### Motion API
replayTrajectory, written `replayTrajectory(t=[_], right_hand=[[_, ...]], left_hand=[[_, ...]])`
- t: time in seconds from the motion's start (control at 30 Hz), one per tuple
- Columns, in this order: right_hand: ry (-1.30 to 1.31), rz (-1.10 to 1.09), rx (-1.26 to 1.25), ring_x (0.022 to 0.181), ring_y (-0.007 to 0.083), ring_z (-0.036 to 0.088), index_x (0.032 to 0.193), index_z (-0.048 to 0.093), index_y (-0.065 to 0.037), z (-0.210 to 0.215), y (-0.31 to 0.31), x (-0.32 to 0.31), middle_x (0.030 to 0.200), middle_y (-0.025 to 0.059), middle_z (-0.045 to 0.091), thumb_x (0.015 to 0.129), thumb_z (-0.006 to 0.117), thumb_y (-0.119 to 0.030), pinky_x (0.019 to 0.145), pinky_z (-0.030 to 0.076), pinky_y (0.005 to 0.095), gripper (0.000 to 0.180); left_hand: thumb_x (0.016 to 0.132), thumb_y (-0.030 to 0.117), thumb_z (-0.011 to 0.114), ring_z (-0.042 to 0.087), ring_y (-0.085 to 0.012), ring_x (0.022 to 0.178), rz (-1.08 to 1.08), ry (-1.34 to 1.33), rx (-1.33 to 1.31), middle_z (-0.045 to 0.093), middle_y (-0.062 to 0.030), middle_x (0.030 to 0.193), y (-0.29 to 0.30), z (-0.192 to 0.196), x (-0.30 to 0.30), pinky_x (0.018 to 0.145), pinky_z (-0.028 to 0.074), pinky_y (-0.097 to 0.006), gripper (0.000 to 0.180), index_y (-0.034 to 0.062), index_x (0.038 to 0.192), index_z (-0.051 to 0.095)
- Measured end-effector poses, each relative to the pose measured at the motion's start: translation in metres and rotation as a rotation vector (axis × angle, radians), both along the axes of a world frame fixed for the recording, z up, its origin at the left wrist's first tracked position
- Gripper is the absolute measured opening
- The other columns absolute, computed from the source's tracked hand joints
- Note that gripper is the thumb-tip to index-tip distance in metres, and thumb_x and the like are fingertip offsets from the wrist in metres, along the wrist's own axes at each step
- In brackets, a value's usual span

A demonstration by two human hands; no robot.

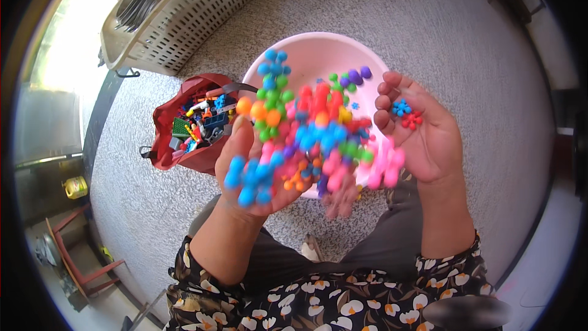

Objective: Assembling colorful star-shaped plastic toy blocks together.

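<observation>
A speckled grey carpet (441, 30) covers the floor; a pink basin (318, 52) sits on it, with a red bag of building bricks (193, 124) just beside and a beige slatted basket (184, 12) farther off; the left hand (245, 168) cups a tangled clump of knobbly toy pieces (306, 132) above the basin; the right hand (419, 129) lies open, small blue and red pieces (407, 113) on its palm.

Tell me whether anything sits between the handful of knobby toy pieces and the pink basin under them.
Nothing visible does. The left hand holds the toy cluster directly above the pink basin; the right hand, cupping a few small pieces, is off to the side.
</observation>
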State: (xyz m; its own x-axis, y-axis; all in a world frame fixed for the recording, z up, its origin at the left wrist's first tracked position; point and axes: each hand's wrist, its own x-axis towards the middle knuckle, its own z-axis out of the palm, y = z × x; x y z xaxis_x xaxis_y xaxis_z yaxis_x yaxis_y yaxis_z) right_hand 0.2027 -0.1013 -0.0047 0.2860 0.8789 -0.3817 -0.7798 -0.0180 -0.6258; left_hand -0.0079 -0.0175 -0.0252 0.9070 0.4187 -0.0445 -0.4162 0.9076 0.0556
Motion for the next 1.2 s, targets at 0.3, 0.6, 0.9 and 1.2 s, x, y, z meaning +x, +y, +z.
replayTrajectory(t=[0.3,0.6,0.9,1.2], right_hand=[[-0.241,0.241,-0.036,0.063,0.0072,0.048,0.092,0.057,-0.001,-0.008,-0.001,-0.008,0.076,0.0013,0.053,0.079,0.057,-0.003,0.054,0.039,0.0211,0.014],[-0.767,0.178,0.031,0.061,0.0023,0.038,0.1,0.057,-0.003,0.003,0.006,-0.03,0.078,-0.0035,0.049,0.068,0.07,-0.005,0.054,0.036,0.0179,0.035],[-1.408,0.083,0.097,0.056,0.007,0.043,0.092,0.058,-0.001,-0.003,0.012,-0.039,0.077,0.0029,0.053,0.065,0.071,-0.004,0.048,0.035,0.0215,0.03],[-1.073,0.065,0.259,0.065,0.0112,0.053,0.094,0.06,-0.004,-0.017,0.005,-0.037,0.081,0.0038,0.056,0.073,0.066,-0.009,0.059,0.045,0.0252,0.023]], left_hand=[[0.074,0.047,0.058,0.029,-0.0356,0.125,0.212,0.132,0.327,0.032,-0.0214,0.133,0.017,0.025,0.024,0.105,0.019,-0.045,0.085,0.0002,0.135,0.022],[0.08,0.05,0.049,0.028,-0.0308,0.127,0.328,0.057,0.274,0.029,-0.0176,0.138,0.022,0.027,0.032,0.106,0.019,-0.043,0.08,0.0004,0.136,0.021],[0.076,0.034,0.053,0.029,-0.0257,0.127,0.289,-0.068,0.35,0.032,-0.0139,0.135,0.013,0.022,0.041,0.106,0.018,-0.04,0.078,-0.0004,0.136,0.016],[0.084,0.029,0.052,0.037,-0.0251,0.122,0.24,-0.003,0.619,0.028,-0.0153,0.139,0.026,0.03,0.028,0.1,0.031,-0.04,0.059,-0.0053,0.129,0.034]])
